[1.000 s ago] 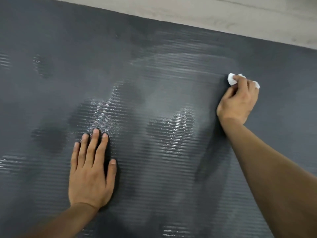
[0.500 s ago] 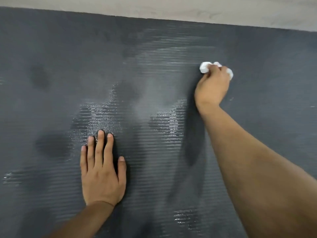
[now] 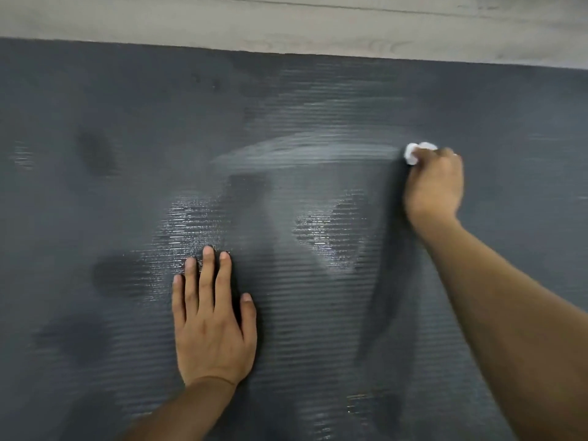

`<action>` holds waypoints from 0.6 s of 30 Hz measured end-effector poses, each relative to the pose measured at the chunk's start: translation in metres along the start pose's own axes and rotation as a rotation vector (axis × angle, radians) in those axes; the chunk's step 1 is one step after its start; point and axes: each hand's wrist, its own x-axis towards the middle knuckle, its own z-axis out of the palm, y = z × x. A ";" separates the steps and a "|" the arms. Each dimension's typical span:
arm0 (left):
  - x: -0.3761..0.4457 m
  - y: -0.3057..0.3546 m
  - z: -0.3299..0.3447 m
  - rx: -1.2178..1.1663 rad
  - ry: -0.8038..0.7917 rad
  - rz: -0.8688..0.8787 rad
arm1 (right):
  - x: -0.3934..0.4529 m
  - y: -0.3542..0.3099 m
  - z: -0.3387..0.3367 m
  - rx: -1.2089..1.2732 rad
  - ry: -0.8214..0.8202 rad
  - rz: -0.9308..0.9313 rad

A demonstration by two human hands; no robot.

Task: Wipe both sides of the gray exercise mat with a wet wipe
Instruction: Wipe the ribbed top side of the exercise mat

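The right hand [image 3: 434,183] has its fingers curled around a balled white wet wipe [image 3: 415,152], pressing it onto the gray exercise mat [image 3: 111,192] towards the mat's far edge. The left hand [image 3: 213,323] lies flat, fingers straight, nearer its middle. Glossy wet streaks cross the ribbed surface. Pale floor [image 3: 286,23] borders the far edge.

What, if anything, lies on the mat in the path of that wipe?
Nothing visible does. The right hand grips the wipe against the mat; the only other thing on it is the left hand, pressed flat nearer the person and leftward, apart from the wipe.
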 end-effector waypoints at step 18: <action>0.000 0.000 0.002 -0.025 0.054 0.003 | -0.042 -0.025 0.000 0.049 -0.064 -0.123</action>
